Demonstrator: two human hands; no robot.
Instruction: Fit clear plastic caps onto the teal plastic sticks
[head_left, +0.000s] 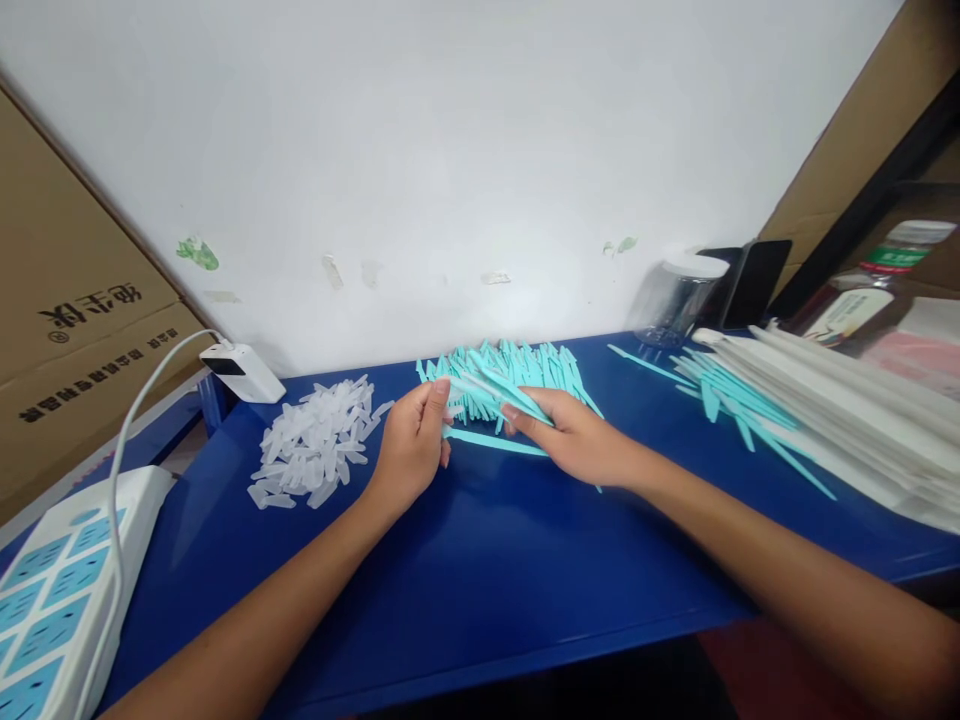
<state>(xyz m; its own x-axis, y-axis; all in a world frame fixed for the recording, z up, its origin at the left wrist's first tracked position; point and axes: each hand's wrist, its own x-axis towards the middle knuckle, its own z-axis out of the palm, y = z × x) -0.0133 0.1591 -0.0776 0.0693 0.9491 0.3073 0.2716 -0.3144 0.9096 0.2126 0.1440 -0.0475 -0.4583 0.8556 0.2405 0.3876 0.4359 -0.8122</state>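
Observation:
My right hand (559, 425) is closed around a few slim turquoise plastic sticks (510, 385), shaped like eyebrow razors, which point up and left. Close by, my left hand (412, 435) is closed with its thumb on top; what it pinches is too small and hidden to make out. One more turquoise stick (499, 442) stretches below the two hands. Behind them, against the wall, lies a dense pile of the same sticks (555, 365). To the left is a heap of small translucent plastic caps (319, 440).
A power strip (142, 500) and a white charger with a cable (244, 372) stand at left. On the right are loose turquoise sticks (739, 395), stacked white sheets or bags (847, 410), a lidded clear jar (675, 300) and a bottle (862, 300). The blue table (465, 590) ends in front.

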